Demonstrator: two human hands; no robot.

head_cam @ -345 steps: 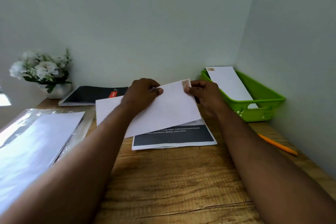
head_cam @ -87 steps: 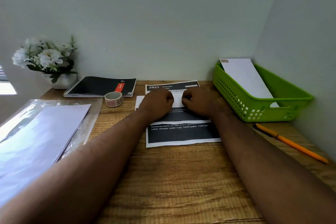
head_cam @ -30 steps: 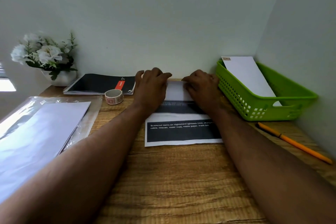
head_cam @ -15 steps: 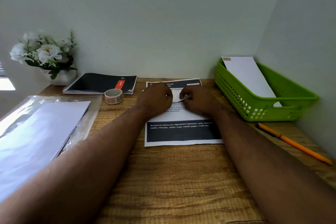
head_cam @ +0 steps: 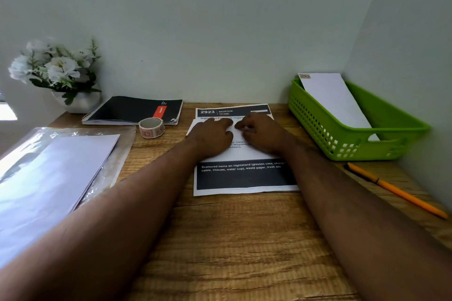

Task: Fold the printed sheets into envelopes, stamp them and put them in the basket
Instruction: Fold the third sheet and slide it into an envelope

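Head view, one moment. Both hands sit side by side on the printed sheet [head_cam: 244,176], which lies flat on the table [head_cam: 232,247] toward its far edge, between the tape roll and the basket.

Left hand [head_cam: 212,137]: palm down, fingers loosely bent, resting on the sheet's upper left part. Right hand [head_cam: 263,135]: same posture on the upper right, fingertips nearly meeting the left's. Whether either pinches a paper edge I cannot tell; a white corner [head_cam: 192,127] shows at the left, just beyond the left hand, possibly a second sheet or a fold.

Judgement: the hands are centred near the upper third to pin the paper and start or flatten a fold; symmetric placement keeps the crease square.

Containers:
- Green basket [head_cam: 318,127] at the far right corner, against both walls. Holds one white envelope [head_cam: 335,102] leaning on the back rim, stamp [head_cam: 305,76] at its upper corner. One piece apparently finished.
- Clear plastic sleeve [head_cam: 115,154] at the left edge, holding a stack of white sheets [head_cam: 56,178], likely the supply.

Stamp roll [head_cam: 151,127] stands left of the sheet, within the left hand's reach for stamping. Black notebook [head_cam: 134,110] and flower pot [head_cam: 78,101] at the far left; orange pencil [head_cam: 396,190] along the right edge.
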